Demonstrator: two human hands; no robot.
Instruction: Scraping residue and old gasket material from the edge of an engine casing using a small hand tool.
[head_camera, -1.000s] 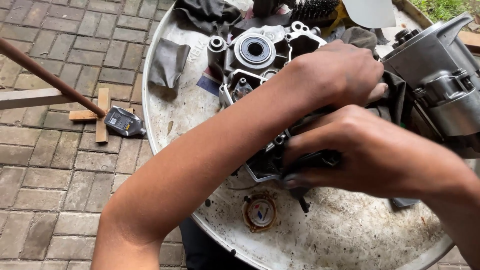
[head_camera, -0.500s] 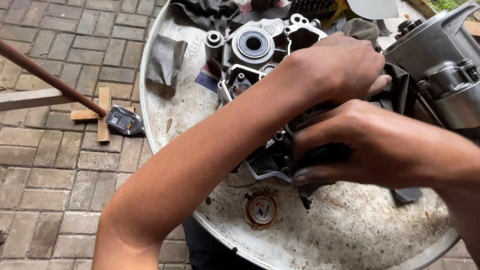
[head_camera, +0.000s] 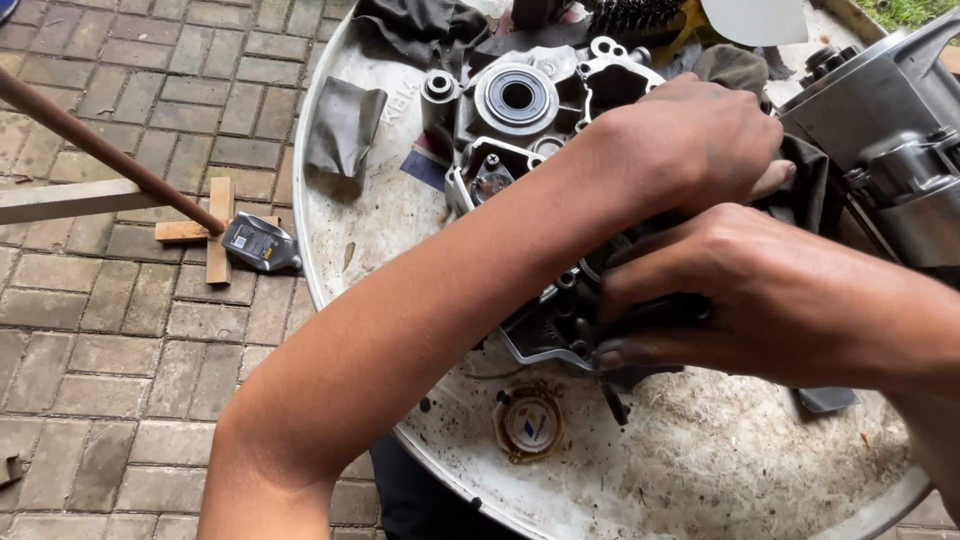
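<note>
A grey metal engine case (head_camera: 520, 100) with a round bearing seat lies in a big round white metal dish (head_camera: 700, 470). My left hand (head_camera: 690, 140) reaches across it and is closed over a dark cloth (head_camera: 810, 190) at the case's right side. My right hand (head_camera: 770, 290) sits just below, fingers curled around a black object (head_camera: 650, 315) pressed against the case's lower edge. What that object is stays hidden by my fingers. A thin dark tip (head_camera: 615, 405) pokes out beneath them.
A second grey engine block (head_camera: 890, 120) stands at the dish's right rim. A grey rag (head_camera: 345, 125), a round stained lid (head_camera: 530, 425) and a black brush (head_camera: 630, 15) lie in the dish. On the brick paving lie wooden slats (head_camera: 215, 230), a rusty rod (head_camera: 100, 150) and a small grey pouch (head_camera: 260, 243).
Both hands stay on the engine case with only small shifts. The view has tilted slightly, so everything sits a little higher in the picture.
</note>
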